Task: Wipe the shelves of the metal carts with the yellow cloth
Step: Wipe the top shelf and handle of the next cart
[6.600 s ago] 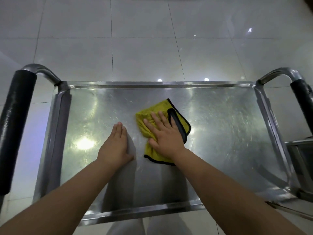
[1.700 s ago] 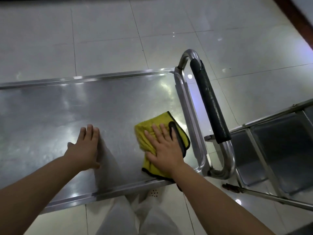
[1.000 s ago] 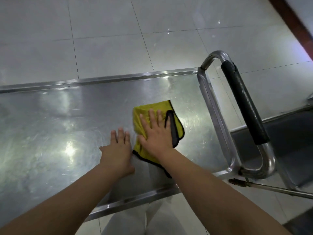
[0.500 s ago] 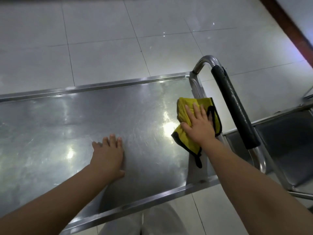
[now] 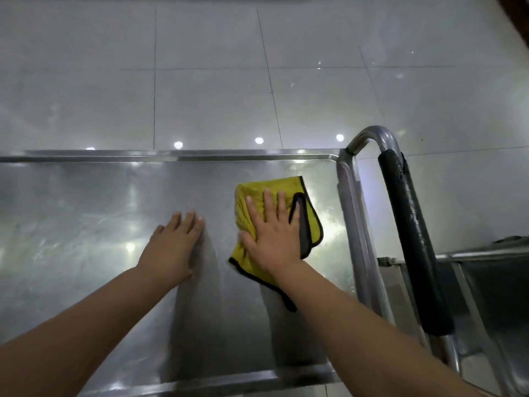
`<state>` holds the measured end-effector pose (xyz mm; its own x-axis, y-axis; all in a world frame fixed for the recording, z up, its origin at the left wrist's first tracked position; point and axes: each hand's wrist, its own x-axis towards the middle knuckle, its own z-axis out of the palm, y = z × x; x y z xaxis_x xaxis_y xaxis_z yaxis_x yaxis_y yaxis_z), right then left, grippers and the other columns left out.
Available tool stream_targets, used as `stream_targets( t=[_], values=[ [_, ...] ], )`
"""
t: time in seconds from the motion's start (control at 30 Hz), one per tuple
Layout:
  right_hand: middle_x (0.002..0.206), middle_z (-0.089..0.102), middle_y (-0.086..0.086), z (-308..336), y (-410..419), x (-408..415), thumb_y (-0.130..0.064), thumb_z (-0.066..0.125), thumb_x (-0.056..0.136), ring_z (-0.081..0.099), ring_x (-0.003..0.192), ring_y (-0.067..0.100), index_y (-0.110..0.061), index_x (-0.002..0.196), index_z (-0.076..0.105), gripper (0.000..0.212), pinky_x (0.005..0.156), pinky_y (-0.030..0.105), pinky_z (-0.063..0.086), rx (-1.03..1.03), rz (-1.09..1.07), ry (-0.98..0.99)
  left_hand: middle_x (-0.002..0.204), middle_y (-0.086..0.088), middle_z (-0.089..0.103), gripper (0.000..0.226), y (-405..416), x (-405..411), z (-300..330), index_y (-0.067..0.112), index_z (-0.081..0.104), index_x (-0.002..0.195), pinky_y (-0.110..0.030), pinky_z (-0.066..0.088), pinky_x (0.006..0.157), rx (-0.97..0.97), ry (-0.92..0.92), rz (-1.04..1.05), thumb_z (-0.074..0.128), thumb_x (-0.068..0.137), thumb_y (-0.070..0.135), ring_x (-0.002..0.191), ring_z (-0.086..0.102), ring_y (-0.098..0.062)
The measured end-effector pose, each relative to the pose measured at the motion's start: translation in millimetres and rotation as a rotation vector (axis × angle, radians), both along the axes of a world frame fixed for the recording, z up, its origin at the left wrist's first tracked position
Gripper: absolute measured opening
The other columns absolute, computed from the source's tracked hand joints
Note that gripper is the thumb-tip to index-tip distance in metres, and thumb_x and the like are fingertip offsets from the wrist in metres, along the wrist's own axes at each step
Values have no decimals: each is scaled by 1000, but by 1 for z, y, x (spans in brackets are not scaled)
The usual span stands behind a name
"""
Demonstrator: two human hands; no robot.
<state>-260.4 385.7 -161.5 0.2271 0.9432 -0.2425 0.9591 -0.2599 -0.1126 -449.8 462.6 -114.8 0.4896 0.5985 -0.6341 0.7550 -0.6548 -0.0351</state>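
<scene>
Since the right hand (image 5: 272, 239) lies flat with fingers spread on the yellow cloth (image 5: 310, 222), it looks like pressure for wiping the top shelf (image 5: 86, 210). Just beside it, the left hand (image 5: 171, 247) rests open-palmed, probably bracing. Nothing else sits on that shelf; the second cart (image 5: 492, 282) sits further right.

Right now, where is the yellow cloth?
The yellow cloth lies flat on the cart's top shelf, right of centre, pressed under the right hand, short of the black-padded handle.

Both arms reach forward, left hand (image 5: 171, 250) and right hand (image 5: 272, 239) palm-down, fingers (image 5: 269, 204) extended.
</scene>
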Motion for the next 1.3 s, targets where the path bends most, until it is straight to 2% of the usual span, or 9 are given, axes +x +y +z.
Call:
stream_targets(
  t=[0.1,0.27,0.4,0.5,0.6,0.7,0.83,1.07,1.3],
  values=[
    [161,-14,5,-1,29,-21,-57,23,95,-22,145,29,-36,152,-3,66,111,56,-19,-4,193,24,159,-5,-15,114,1,4,2,17,-13,150,-39,20,114,12,30,-12,71,79,42,146,-5,-29],
    [162,-5,-1,-5,48,3,-56,29,94,-14,147,25,-40,152,4,65,115,51,-16,-13,380,17,158,-8,-16,111,1,11,5,14,-14,150,-40,27,111,3,82,9,70,81,36,146,-5,-31],
    [162,2,-3,-3,40,56,-61,13,83,-9,148,23,-42,151,8,71,115,48,-15,-5,210,-25,158,-10,-17,110,-3,18,5,13,-13,150,-40,27,112,-5,96,53,71,82,31,146,-5,-33],
    [162,-7,-3,3,23,106,-63,14,85,-15,147,22,-42,150,-2,70,115,48,-12,-25,52,-48,158,-9,-15,110,-3,20,8,14,-12,150,-40,26,113,6,103,49,72,81,34,146,-1,-32],
    [162,-8,-2,9,2,135,-55,25,91,-18,146,22,-38,152,3,67,117,50,-10,9,-130,92,158,-5,-17,111,-2,17,10,17,-14,150,-39,23,114,-24,80,67,71,81,37,147,-4,-28],
    [162,-8,1,12,-5,129,-53,26,89,-18,146,22,-34,153,6,69,119,51,-1,43,-234,133,157,-3,-21,111,-5,16,8,20,-16,150,-43,20,115,-47,48,109,70,82,37,146,-9,-28],
    [161,-13,6,11,8,95,-51,30,97,-19,146,29,-33,153,-5,68,116,53,-6,-29,-317,-2,158,-3,-20,108,-6,16,5,21,-15,150,-46,16,116,-44,30,141,70,84,32,146,-10,-29],
    [160,-19,6,4,59,15,-54,25,97,-24,144,31,-34,151,-10,67,111,54,-18,-50,60,-5,158,-3,-18,105,-4,11,1,21,-13,151,-49,18,116,-50,-18,178,68,85,19,146,-11,-29],
    [161,-15,0,-1,122,-11,-54,27,97,-22,145,25,-38,152,-3,65,116,52,-13,-49,427,-5,158,-5,-19,92,-1,9,-1,17,-13,151,-52,21,114,-50,-16,188,56,90,9,145,-12,-29]
  ],
)
